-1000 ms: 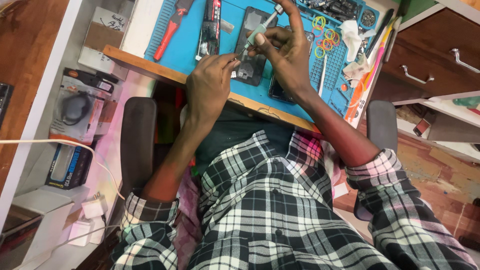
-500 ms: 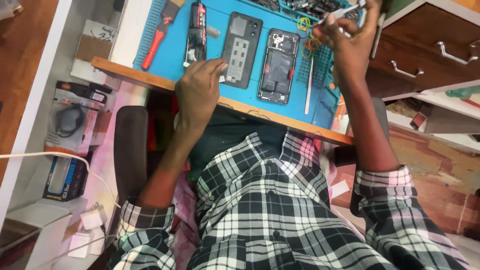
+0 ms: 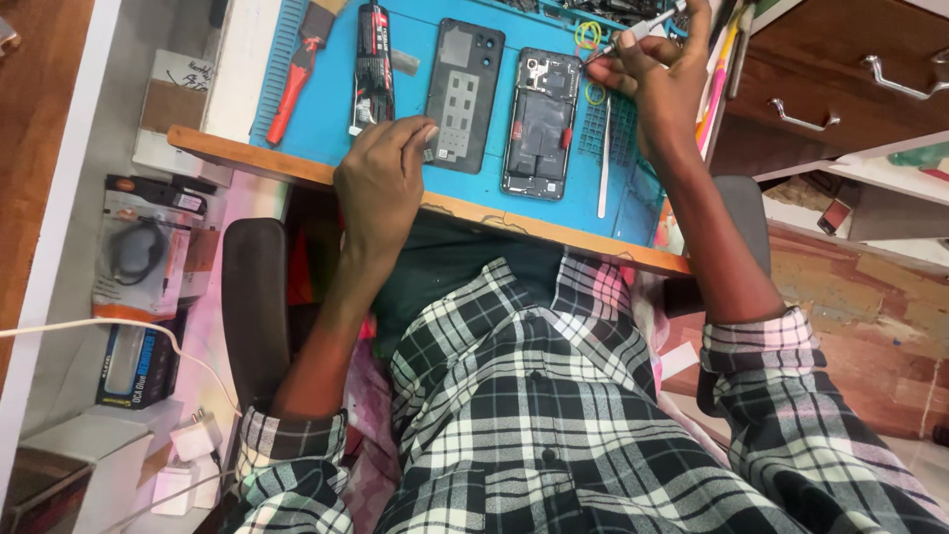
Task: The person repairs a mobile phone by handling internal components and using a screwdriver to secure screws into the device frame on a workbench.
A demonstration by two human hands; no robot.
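The left hand (image 3: 381, 178) rests at the near edge of the blue work mat (image 3: 321, 109) on the table (image 3: 247, 153), its fingers curled loosely with the fingertips touching the lower left corner of a dark phone back cover (image 3: 463, 94); it grips nothing. That cover lies flat on the mat, inner side up, and just to its right lies the opened phone (image 3: 542, 124), its dark inner parts showing. The right hand (image 3: 657, 79) is raised over the far right of the mat, fingers pinched shut around a thin silver tool (image 3: 647, 25) whose tip points toward the top right corner of the opened phone. Yellow rubber bands (image 3: 590, 35) lie near that tip. A slim white stick (image 3: 603, 158) lies upright along the mat's grid section, right of the phone. Left of the back cover sits a black and red tube (image 3: 373, 59), and further left a red-handled tool (image 3: 292, 84). A wooden drawer unit (image 3: 840, 89) with metal handles stands to the right of the table, and boxed goods (image 3: 138, 257) lie on the shelf at the left
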